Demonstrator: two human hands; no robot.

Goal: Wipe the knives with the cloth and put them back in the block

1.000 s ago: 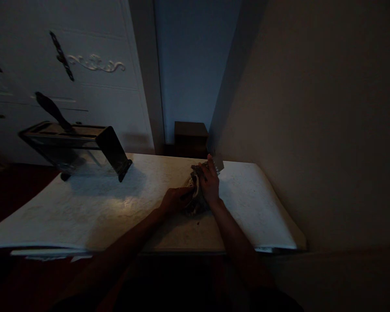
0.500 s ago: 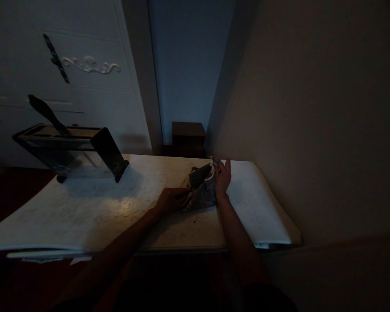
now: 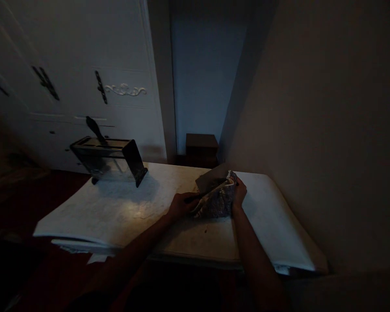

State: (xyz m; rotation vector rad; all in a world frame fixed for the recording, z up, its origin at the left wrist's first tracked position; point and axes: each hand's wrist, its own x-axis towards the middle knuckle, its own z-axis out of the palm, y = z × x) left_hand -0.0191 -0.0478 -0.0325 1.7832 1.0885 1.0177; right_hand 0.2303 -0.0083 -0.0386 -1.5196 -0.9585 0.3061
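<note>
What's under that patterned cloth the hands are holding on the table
A broad flat blade sticks out from under the patterned cloth, with the left hand on its dark handle end. The right hand grips the cloth. The rest of the blade is covered and cannot be seen.

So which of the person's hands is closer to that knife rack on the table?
The left hand. It rests at the patterned cloth's left edge, on the knife rack's side; the right hand grips the cloth's far side, farther from the rack.
</note>
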